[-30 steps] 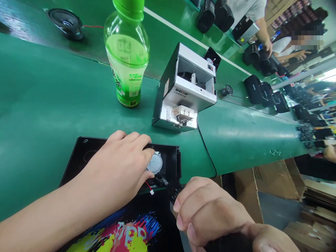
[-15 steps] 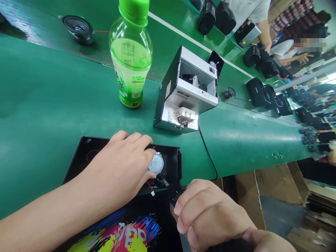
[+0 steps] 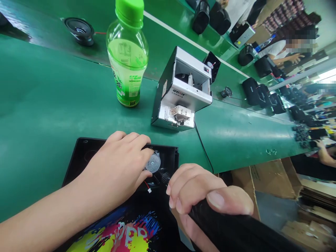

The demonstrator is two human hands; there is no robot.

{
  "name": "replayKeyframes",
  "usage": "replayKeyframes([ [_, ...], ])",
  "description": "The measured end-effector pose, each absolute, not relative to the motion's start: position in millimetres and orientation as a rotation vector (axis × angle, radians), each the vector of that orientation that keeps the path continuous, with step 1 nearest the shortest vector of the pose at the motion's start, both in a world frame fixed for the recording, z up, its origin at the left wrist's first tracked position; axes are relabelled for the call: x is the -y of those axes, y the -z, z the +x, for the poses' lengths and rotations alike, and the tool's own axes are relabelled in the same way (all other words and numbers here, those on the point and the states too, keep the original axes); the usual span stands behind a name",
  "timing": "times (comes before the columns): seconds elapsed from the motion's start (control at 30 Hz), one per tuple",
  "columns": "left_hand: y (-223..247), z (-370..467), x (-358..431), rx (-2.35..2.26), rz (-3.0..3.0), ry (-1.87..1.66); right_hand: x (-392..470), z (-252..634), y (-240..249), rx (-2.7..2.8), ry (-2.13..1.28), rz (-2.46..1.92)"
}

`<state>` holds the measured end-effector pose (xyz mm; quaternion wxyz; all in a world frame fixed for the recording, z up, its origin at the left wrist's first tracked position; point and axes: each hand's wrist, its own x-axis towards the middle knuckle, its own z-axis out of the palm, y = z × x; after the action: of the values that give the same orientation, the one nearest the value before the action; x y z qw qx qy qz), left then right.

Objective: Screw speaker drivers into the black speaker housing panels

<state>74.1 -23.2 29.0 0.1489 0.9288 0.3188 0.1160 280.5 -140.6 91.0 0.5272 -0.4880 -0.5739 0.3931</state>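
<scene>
On the bench's front edge lies a black plastic housing panel (image 3: 169,154). A small round silver-backed speaker (image 3: 153,163) sits in it, with a red wire ending in a white connector (image 3: 149,190). My left hand (image 3: 123,161) rests over the panel, fingers and thumb curled about the speaker's left side; the palm hides part of both. My right hand (image 3: 202,196) is wrapped round a black electric screwdriver (image 3: 220,224). The tool's ribbed nose (image 3: 166,178) points at the panel just below and right of the speaker; its tip is hard to make out.
A green-capped drink bottle (image 3: 128,59) and a silver-black WEIXIN machine (image 3: 181,91) stand behind the panel. A loose speaker (image 3: 80,30) lies at the back left. Cardboard boxes (image 3: 275,176) are below the bench at right. Other people and black housings line the far side.
My right hand has moved up and left with the screwdriver, and its thumb and more of the tool's body now show. My left hand stays on the panel. The view has shifted slightly.
</scene>
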Motion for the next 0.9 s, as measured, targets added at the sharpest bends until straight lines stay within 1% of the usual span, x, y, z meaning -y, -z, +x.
replayKeyframes([
  [0.1,-26.3,73.7,23.4,-0.907,2.697,-0.391,116.9,279.2,-102.5,1.327,-0.925,-1.175],
  [0.2,-23.6,72.6,22.8,-0.886,2.721,-0.463,104.8,275.0,-101.9,1.268,-0.903,-1.187],
  [0.3,-20.8,70.0,22.2,-0.861,2.746,-0.527,114.0,267.3,-86.6,1.216,-0.863,-1.187],
  [0.4,-17.8,66.6,23.2,-0.834,2.769,-0.592,127.7,265.4,-72.8,1.150,-0.750,-1.097],
  [0.5,-15.8,63.6,26.1,-0.809,2.792,-0.691,121.4,280.0,-83.4,1.021,-0.685,-0.980],
  [0.6,-16.3,61.5,30.6,-0.778,2.822,-0.775,87.9,306.6,-115.7,0.963,-0.662,-0.908],
  [0.7,-17.5,58.9,38.2,-0.760,2.903,-0.848,38.5,325.8,-138.9,1.076,-0.574,-0.848],
  [0.8,-16.3,55.1,50.0,-0.789,2.898,-0.928,-3.9,325.7,-139.1,1.214,-0.515,-0.820],
  [0.9,-12.5,51.5,63.5,-0.837,2.852,-0.986,-23.1,313.9,-131.5,1.210,-0.500,-0.858],
])
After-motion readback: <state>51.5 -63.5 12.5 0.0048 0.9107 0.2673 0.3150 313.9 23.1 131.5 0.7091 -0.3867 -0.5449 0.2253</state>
